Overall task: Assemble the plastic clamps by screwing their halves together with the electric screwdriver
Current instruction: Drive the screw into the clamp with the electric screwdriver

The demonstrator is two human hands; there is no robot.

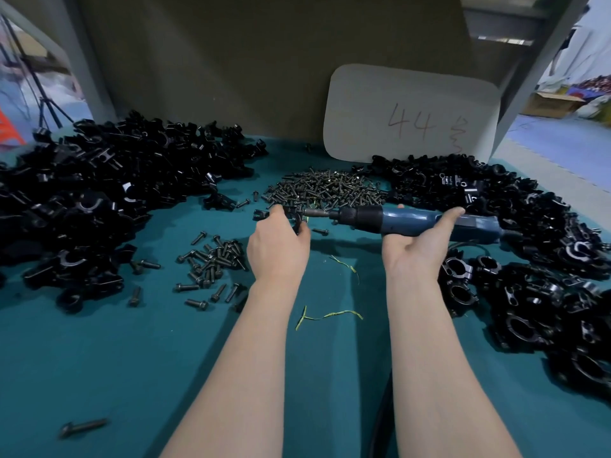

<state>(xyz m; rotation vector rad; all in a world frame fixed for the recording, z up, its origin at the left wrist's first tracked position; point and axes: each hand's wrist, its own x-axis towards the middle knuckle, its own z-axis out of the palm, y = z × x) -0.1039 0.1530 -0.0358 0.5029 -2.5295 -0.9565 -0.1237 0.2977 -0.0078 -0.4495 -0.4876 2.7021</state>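
Note:
My left hand (279,246) grips a black plastic clamp (296,217) just above the teal table top (132,358). My right hand (418,241) holds the blue electric screwdriver (396,220) lying sideways, its bit (315,212) pointing left and touching the clamp. A heap of dark screws (325,190) lies right behind the clamp. A smaller scatter of screws (211,262) sits to the left of my left hand.
A large heap of black clamp halves (109,180) fills the left side. More black clamp parts (489,190) lie at the back right, and assembled clamps (542,312) pile up at the right. A white card marked 44 (410,117) leans on the back wall. Thin yellow-green strands (327,315) lie between my forearms.

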